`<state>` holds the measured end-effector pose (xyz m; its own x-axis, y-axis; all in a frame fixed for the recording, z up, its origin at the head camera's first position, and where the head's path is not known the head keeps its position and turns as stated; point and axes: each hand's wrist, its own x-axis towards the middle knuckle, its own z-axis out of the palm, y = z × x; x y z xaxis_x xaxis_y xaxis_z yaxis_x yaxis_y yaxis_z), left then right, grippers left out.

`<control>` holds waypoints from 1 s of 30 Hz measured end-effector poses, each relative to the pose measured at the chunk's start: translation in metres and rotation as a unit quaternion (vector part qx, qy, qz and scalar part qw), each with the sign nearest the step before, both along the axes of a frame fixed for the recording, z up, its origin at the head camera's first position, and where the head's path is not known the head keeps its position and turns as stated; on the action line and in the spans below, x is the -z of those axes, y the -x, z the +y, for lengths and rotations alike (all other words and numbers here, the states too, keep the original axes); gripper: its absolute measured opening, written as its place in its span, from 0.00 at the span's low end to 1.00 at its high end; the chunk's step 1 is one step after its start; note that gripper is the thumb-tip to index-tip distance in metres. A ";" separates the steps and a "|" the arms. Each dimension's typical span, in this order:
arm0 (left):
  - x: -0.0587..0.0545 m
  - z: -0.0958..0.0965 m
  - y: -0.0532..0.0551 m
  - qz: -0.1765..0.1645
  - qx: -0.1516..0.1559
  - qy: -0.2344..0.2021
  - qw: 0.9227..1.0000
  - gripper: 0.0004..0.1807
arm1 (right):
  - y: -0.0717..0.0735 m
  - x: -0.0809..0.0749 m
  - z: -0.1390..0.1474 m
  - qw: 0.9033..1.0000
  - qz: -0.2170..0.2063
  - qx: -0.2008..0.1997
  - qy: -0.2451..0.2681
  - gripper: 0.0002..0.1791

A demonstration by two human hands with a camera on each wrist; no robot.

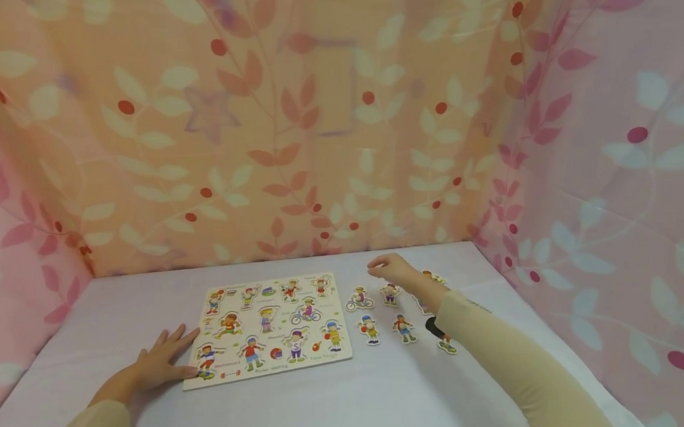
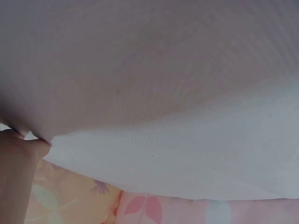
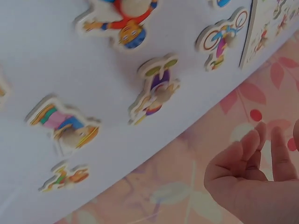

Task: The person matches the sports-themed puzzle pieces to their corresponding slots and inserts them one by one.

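A: Where lies the flat, multicoloured, wooden-looking cyclist piece (image 1: 360, 299)?
B: Lower centre; probably light, stiff, best pinched by its pale round knob (image 3: 229, 40). Right hand (image 1: 395, 271) loosely curled, empty; left hand (image 1: 159, 362), fingers spread.

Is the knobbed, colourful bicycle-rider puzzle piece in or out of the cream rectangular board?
Out: the bicycle-rider piece lies on the white tabletop beside the board.

I see a white-covered bench (image 1: 368, 406) at six o'clock; orange leaf-print cloth (image 1: 323, 130) hangs at twelve, pink leafy panels (image 1: 606, 199) at three and nine.
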<state>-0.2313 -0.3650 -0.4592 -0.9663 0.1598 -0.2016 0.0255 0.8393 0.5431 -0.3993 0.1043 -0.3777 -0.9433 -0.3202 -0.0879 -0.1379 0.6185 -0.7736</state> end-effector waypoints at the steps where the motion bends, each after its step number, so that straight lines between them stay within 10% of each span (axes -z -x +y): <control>1: 0.000 0.000 0.000 0.002 0.001 -0.001 1.000 0.52 | 0.000 -0.001 0.003 1.000 -0.003 0.004 -0.002 0.18; 21: -0.002 -0.001 0.000 -0.030 -0.011 -0.021 0.999 0.53 | 0.013 -0.014 0.079 1.000 -0.019 0.012 -0.010 0.20; 30: -0.002 0.002 0.003 -0.021 -0.010 -0.007 1.000 0.53 | 0.023 0.006 0.118 0.990 -0.095 0.103 -0.008 0.30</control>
